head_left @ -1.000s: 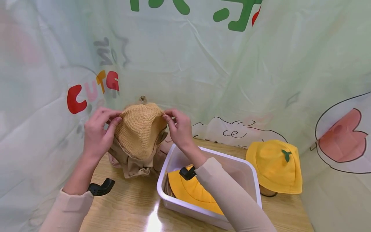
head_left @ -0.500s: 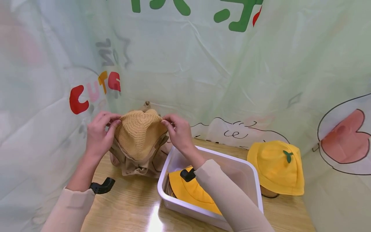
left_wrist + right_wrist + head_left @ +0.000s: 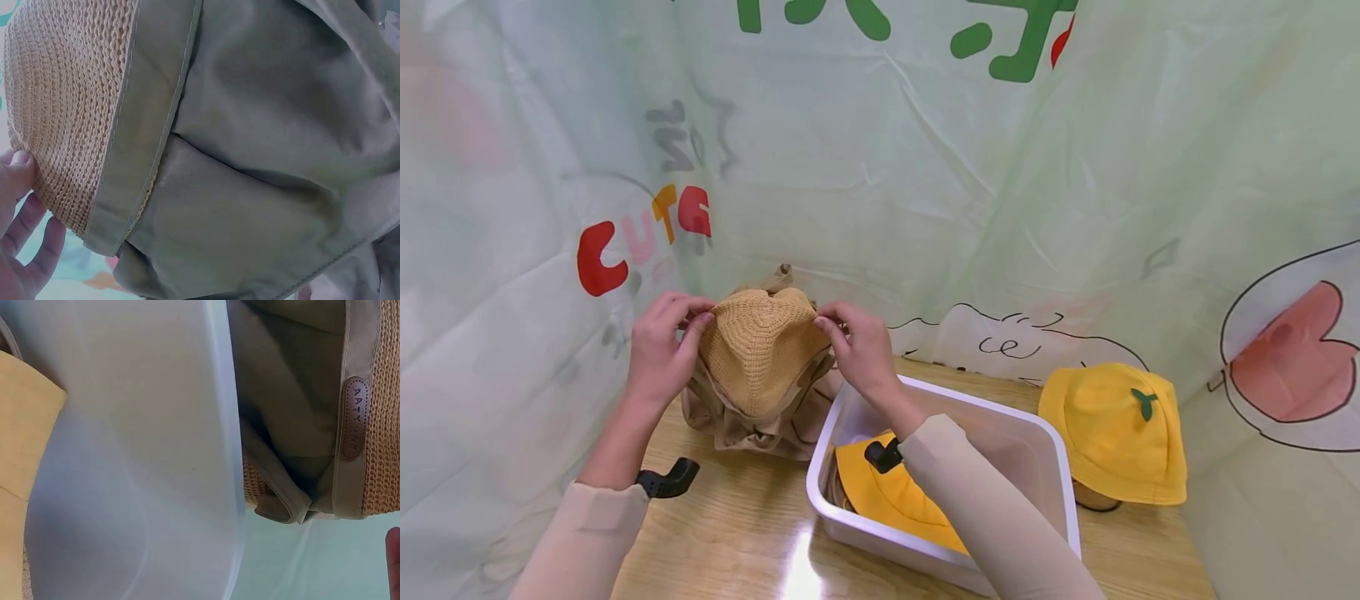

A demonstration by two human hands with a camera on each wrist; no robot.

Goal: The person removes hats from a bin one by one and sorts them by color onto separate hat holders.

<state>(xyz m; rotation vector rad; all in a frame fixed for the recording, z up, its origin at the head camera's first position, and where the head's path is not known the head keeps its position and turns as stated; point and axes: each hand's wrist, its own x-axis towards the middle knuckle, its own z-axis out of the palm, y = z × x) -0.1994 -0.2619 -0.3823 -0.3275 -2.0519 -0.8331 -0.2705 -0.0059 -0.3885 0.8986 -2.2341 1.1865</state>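
Observation:
A sun hat (image 3: 758, 354) with a woven straw crown and khaki cloth flaps stands at the left of the table in the head view. My left hand (image 3: 662, 350) pinches the crown's left edge between thumb and fingers. On the opposite edge, my right hand (image 3: 859, 346) pinches the straw the same way. The crown sags between the two grips. Up close in the left wrist view, a khaki band (image 3: 140, 119) runs along the straw (image 3: 69, 94). A brown label (image 3: 354, 419) sits on that band in the right wrist view.
A white plastic bin (image 3: 940, 387) stands right of the sun hat, under my right forearm, with a yellow hat (image 3: 887, 492) inside. Another yellow hat (image 3: 1112, 429) with a green sprout sits beyond the bin's right side. Printed curtains (image 3: 925, 192) enclose the wooden table (image 3: 722, 533).
Both hands have come down slightly with the sun hat and drawn a little closer together. Their pinch on the crown stays the same. The bin and the yellow hats have not moved.

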